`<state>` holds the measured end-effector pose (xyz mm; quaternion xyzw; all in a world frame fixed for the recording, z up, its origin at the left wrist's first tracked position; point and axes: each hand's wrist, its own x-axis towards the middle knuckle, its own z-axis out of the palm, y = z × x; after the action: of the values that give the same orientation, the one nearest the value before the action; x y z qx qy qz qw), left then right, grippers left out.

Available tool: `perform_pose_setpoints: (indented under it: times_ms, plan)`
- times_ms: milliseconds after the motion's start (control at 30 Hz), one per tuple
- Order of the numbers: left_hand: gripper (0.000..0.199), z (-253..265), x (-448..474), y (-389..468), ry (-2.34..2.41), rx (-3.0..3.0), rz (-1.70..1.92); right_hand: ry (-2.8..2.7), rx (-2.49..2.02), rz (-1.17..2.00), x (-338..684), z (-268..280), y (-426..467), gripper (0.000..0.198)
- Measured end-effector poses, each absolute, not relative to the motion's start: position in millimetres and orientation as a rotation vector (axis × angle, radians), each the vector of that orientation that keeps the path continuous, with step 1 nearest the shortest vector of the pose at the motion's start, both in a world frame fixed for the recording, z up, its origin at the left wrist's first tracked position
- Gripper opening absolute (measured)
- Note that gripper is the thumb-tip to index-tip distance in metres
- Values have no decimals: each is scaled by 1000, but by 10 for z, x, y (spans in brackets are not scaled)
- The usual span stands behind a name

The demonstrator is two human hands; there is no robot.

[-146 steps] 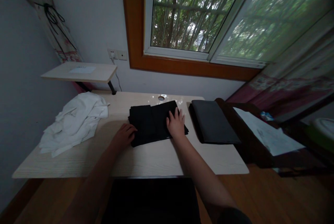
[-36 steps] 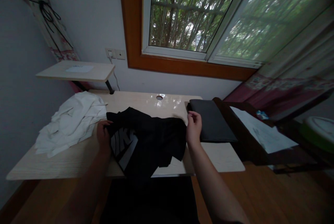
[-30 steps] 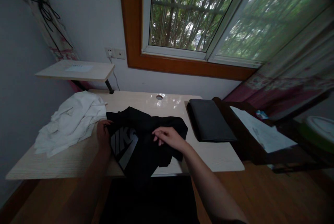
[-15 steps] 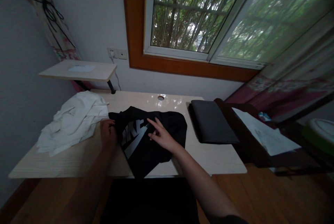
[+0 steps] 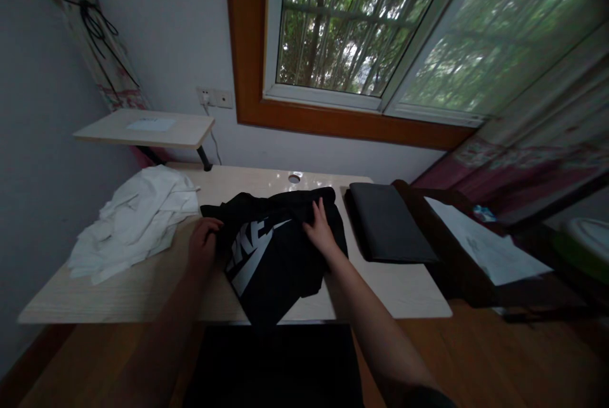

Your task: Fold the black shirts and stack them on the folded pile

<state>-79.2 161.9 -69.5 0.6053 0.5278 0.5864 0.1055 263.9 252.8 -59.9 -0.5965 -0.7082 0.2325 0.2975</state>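
Note:
A crumpled black garment [image 5: 285, 262] with large pale NIKE lettering and a swoosh lies on the light wooden desk [image 5: 133, 300]. One corner of it hangs over the desk's front edge. At its left side, my left hand [image 5: 202, 246] is closed, its fingers pinching the garment's edge. My right hand [image 5: 320, 230] lies on the upper right part of the cloth, fingers stretched out and thumb apart. Left of my left hand rests a rumpled white cloth [image 5: 137, 217], not touched by either hand.
A dark folder-like case [image 5: 392, 221] lies at the desk's right. Beyond it, white papers [image 5: 485, 240] rest on a dark brown surface. A small raised shelf [image 5: 147, 129] stands at the back left. A window [image 5: 361, 33] is above the desk.
My right hand has moved right, from the lettering to the garment's upper right. The cloth there has spread outward and upward. My left hand has shifted slightly right with the edge.

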Motion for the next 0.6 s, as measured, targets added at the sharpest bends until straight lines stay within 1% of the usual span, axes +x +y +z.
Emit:
perform_pose_setpoints:
  times_ms: [67, 200, 233, 300, 433, 500, 600]
  plan:
    - [15, -699, -793, 1599, 1475, 1757, 1689, -1996, -1690, 501, 2687, -545, 2526, 85]
    - [13, -707, -794, 1568, 1284, 1684, 1604, -2209, -1935, 290, 2717, -460, 2513, 57]
    - [11, -704, -793, 1563, 1240, 1681, 1573, -2225, -1994, 240, 2717, -449, 2511, 53]
    - [7, -693, -789, 1560, 1165, 1705, 1491, -2211, -2106, 167, 2717, -433, 2506, 52]
    - [18, -657, -745, 1562, 1115, 1846, 1228, -2140, -2278, 101, 2727, -400, 2488, 58]
    - [19, -641, -700, 1557, 1168, 1965, 1071, -2137, -2274, 100, 2729, -368, 2467, 56]
    - [18, -630, -624, 1540, 1263, 2163, 864, -2169, -2188, 114, 2708, -310, 2415, 48]
